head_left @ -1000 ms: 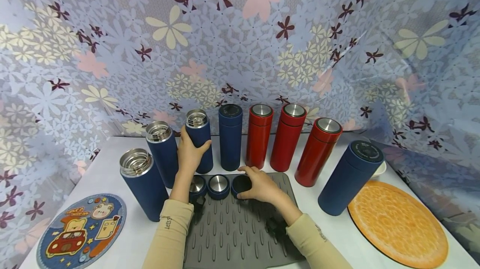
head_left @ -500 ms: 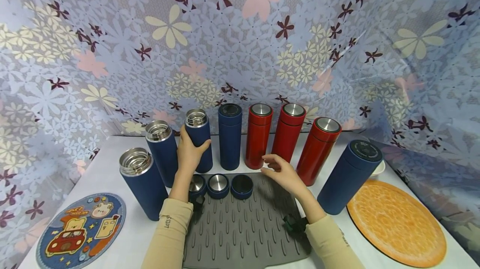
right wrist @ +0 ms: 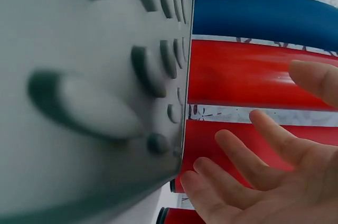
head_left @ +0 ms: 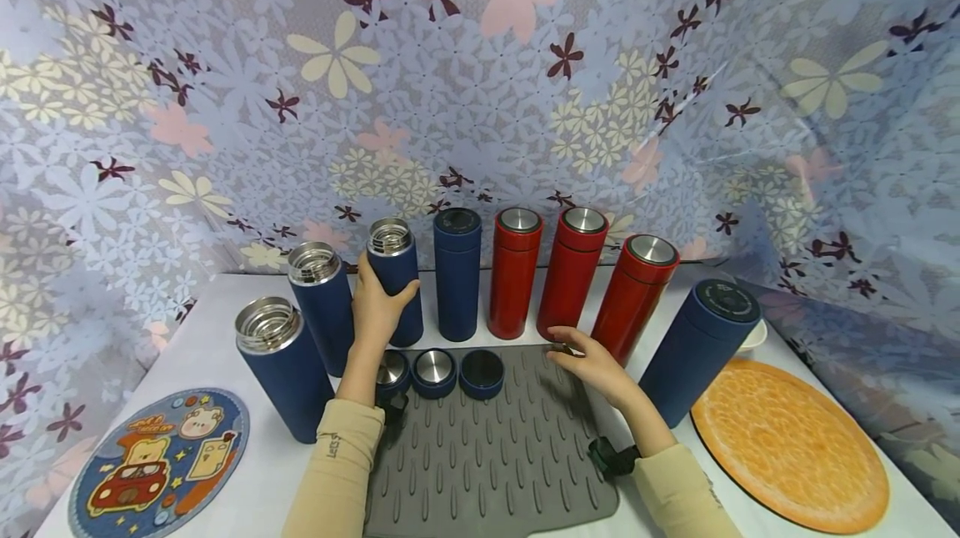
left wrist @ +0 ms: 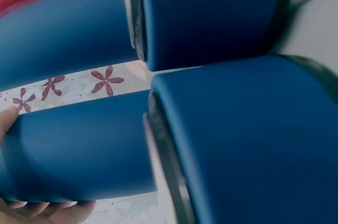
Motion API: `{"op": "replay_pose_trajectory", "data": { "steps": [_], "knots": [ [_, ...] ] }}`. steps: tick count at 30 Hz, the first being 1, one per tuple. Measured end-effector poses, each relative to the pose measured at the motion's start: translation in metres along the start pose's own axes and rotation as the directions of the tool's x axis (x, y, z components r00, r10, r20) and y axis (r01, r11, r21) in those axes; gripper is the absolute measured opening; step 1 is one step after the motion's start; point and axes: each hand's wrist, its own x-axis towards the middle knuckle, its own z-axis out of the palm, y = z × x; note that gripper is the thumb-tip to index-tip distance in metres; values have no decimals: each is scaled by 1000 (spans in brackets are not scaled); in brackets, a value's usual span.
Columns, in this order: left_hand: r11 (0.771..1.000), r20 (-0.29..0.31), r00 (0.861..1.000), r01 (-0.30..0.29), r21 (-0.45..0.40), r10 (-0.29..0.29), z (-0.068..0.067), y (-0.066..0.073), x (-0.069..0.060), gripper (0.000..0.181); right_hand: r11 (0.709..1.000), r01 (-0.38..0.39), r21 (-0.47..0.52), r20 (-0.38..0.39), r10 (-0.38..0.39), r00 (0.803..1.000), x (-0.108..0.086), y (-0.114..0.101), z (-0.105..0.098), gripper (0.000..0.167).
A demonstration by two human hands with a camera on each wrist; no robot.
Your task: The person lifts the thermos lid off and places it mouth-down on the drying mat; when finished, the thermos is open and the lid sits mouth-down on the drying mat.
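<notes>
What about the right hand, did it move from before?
Yes, the right hand has moved rightward, away from the dark-topped blue lid, toward the right edge of the gray ridged mat.

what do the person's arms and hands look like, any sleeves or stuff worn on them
The left sleeve and right sleeve are beige, each with small dark lettering, too small to read fully. A dark left device and dark right device are worn by the sleeve ends. The left hand and right hand are ungloved.
</notes>
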Motion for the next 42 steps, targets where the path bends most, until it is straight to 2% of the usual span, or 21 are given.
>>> {"op": "replay_pose_trajectory", "data": {
  "steps": [2,6,9,12,20,25,29,32,35,37,42],
  "knots": [
    [1000,-7,1000,-1,-2,1,-1,0,-1,92,1000,-15,6,9,15,1000,-4,-8,0,52],
    [1000,-7,1000,3,6,-3,0,-1,-2,92,999,-32,6,11,32,999,-5,-7,0,51],
    [1000,-14,1000,9,-6,-10,3,0,-3,92,1000,-25,-4,2,25,1000,0,5,0,52],
    [1000,-38,999,3,-28,-4,4,2,-7,93,1000,-15,-20,-5,15,1000,1,7,2,53],
    [992,-100,994,-54,-113,42,7,19,-22,97,998,-5,-70,4,5,1000,1,9,3,53],
    [989,-169,983,-94,-118,73,9,35,-36,91,998,-5,-69,-4,5,1000,0,8,2,51],
    [982,-221,967,-154,-109,127,14,43,-45,77,998,-13,-67,0,13,1000,0,8,1,51],
    [969,-186,966,-207,-135,180,21,45,-48,65,997,-15,-72,12,16,1000,-1,7,0,50],
    [963,-111,971,-228,-146,213,28,45,-50,61,998,-15,-66,18,16,1000,-2,6,0,49],
    [965,-71,973,-226,-134,219,32,44,-50,64,998,-8,-69,24,10,1000,-1,6,1,49],
    [976,-16,981,-194,-97,193,43,40,-47,77,997,-15,-80,20,16,1000,-1,7,2,48]
  ]
}}
